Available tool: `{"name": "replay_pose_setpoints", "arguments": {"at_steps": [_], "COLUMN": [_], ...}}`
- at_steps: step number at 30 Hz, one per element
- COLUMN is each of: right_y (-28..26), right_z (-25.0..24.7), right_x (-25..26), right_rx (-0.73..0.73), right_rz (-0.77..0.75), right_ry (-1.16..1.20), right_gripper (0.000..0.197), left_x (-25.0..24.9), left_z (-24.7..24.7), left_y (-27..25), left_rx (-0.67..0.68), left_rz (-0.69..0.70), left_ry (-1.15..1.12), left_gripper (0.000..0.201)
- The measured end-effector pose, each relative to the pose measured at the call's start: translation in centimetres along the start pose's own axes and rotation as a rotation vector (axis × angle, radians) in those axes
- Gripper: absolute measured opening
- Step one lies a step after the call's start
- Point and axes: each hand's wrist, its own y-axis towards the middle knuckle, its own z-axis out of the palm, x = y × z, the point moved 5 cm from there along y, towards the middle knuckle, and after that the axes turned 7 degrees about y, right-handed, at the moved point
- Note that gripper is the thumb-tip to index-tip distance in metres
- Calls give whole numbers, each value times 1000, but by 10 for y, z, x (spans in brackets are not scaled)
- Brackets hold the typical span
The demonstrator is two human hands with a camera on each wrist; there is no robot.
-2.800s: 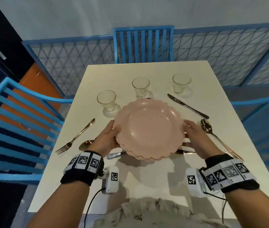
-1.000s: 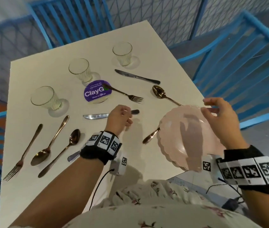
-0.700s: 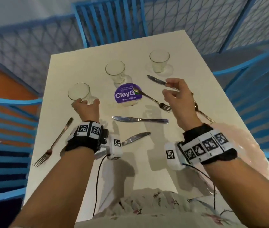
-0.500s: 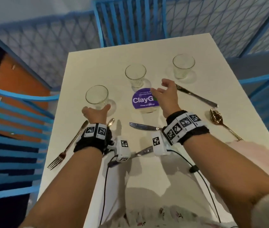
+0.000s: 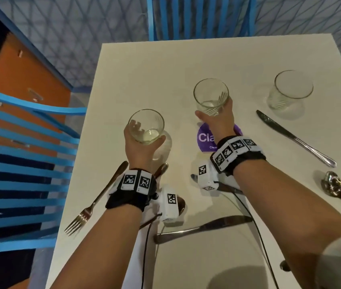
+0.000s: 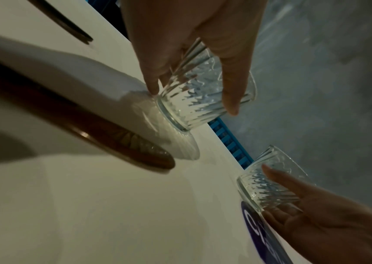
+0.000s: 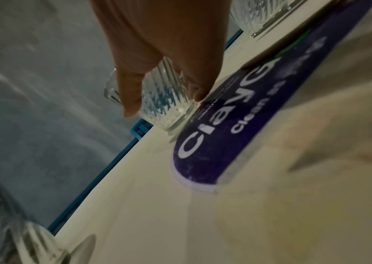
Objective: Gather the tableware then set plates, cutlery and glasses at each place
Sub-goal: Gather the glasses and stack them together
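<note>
Three clear ribbed glasses stand in a row across the white table (image 5: 136,65). My left hand (image 5: 144,135) grips the left glass (image 5: 146,124) from the near side, thumb on its right; the left wrist view shows the fingers wrapped round this glass (image 6: 203,92). My right hand (image 5: 214,109) holds the middle glass (image 5: 210,94), also seen as the glass (image 7: 164,100) at the edge of the purple sticker. Both bases sit at or just above the table; I cannot tell which. The third glass (image 5: 290,90) stands untouched at the right. No plates are in view.
Cutlery lies around my arms: a fork (image 5: 94,201) at the left edge, a knife (image 5: 202,228) near me, another knife (image 5: 294,138) and a spoon (image 5: 332,184) at the right. A purple round sticker (image 5: 204,138) lies under my right wrist. Blue chairs (image 5: 25,163) stand left and far.
My right hand has moved from above the purple sticker to the middle glass and closed round it. My left hand has wrapped round the left glass. The pink plates have left the view.
</note>
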Motion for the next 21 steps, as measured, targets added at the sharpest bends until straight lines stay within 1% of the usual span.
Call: {"name": "replay_pose_setpoints", "arguments": {"at_steps": [2, 4, 8, 11, 13, 16, 19, 21], "right_y": [7, 10, 11, 4, -4, -21, -40, -51], "right_z": [2, 4, 5, 3, 1, 0, -1, 0], "right_x": [1, 2, 2, 3, 6, 14, 17, 16], "right_rx": [-13, -22, -14, 28, 67, 132, 216, 260], "right_rz": [-13, -41, -80, -74, -77, -111, -140, -150], "right_ry": [-4, 10, 62, 66, 65, 16, 16, 30], "right_gripper": [93, 90, 82, 81, 81, 80, 82, 85], "left_x": [0, 3, -1, -10, -26, -65, -102, -116], "left_z": [2, 3, 2, 0, -3, -5, 0, 9], "left_y": [1, 5, 6, 4, 1, -9, -20, -29], "left_rx": [7, -4, -7, 28, 49, 95, 205, 264], "left_rz": [27, 57, 107, 143, 188, 292, 383, 438], "left_ry": [-32, -38, 7, -31, -80, -178, -277, -270], "left_gripper": [72, 70, 70, 73, 76, 79, 74, 75]}}
